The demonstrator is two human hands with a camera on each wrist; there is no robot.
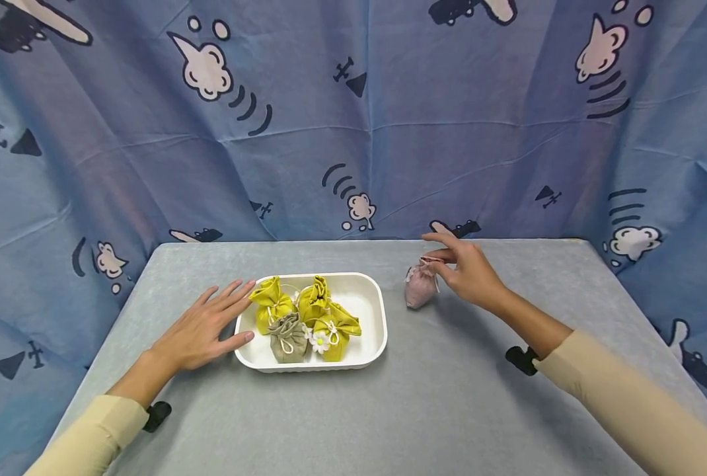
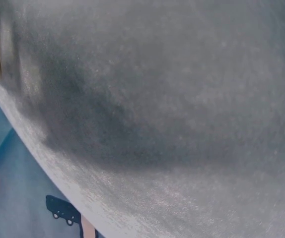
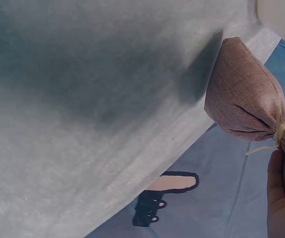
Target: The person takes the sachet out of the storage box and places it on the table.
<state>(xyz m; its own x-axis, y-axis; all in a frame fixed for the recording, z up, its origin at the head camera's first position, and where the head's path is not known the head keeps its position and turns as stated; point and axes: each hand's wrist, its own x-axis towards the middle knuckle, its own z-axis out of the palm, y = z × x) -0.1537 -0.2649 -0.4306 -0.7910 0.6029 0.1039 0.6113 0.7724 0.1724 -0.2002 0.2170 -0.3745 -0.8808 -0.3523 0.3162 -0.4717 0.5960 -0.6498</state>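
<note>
Between thumb and fingers, my right hand (image 1: pixel 462 270) pinches the gathered neck of a dusty pink drawstring pouch (image 1: pixel 420 287), to the right of the tray. In the right wrist view the pouch (image 3: pixel 244 91) hangs by its tied neck, its rounded bottom close to the table. My left hand (image 1: pixel 206 327) lies with fingers spread at the left end of a white tray (image 1: pixel 376 330), fingertips at its rim. Inside the tray are yellow pouches (image 1: pixel 340 334) and one grey-green pouch (image 1: pixel 289 338), with a small white flower (image 1: pixel 320 342) among them.
A grey cloth-covered table (image 1: pixel 425 403) carries the tray. Behind and beside it hangs a blue printed curtain (image 1: pixel 425 152). The right part of the tray shows its bare white floor. Dark wrist cameras sit under both sleeves.
</note>
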